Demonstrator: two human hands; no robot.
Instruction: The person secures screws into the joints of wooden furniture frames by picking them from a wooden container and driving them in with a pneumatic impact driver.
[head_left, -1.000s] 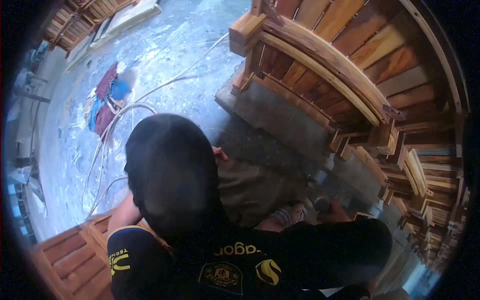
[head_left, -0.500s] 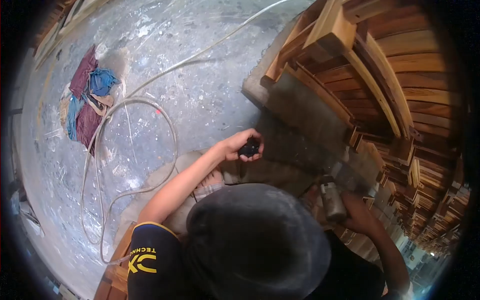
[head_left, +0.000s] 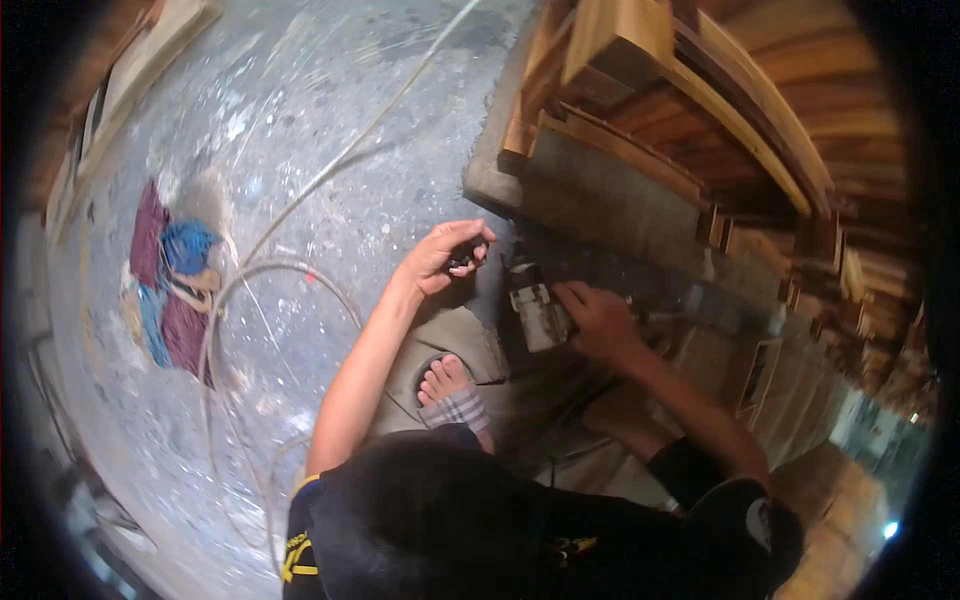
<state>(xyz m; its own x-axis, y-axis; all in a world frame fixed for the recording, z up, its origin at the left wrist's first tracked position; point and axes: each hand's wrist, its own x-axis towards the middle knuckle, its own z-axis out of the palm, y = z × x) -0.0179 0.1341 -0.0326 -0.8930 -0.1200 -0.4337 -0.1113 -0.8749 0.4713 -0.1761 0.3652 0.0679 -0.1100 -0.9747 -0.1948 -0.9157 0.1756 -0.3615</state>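
Observation:
My left hand point(head_left: 446, 257) is closed around a small black object point(head_left: 466, 254) whose kind I cannot make out; its fingers cover most of it. To its right, my right hand point(head_left: 602, 322) grips a dirty whitish bottle point(head_left: 540, 312) from the side. The bottle has a narrower dark top point(head_left: 518, 248), tilted up toward the left hand, and a gap separates the two. Both hands are above the floor beside my sandalled foot point(head_left: 446, 380).
Stacked wooden slatted furniture point(head_left: 690, 90) stands close on the right. A pale hose point(head_left: 340, 160) loops over the grey, paint-spotted floor point(head_left: 300, 100). Crumpled maroon and blue rags point(head_left: 178, 290) lie on the left. Brown sheeting point(head_left: 450, 335) is under the foot.
My right hand has brought the bottle up and left, near my left hand. The left hand, still closed on the black object, has shifted slightly up and left. The whole view has also shifted.

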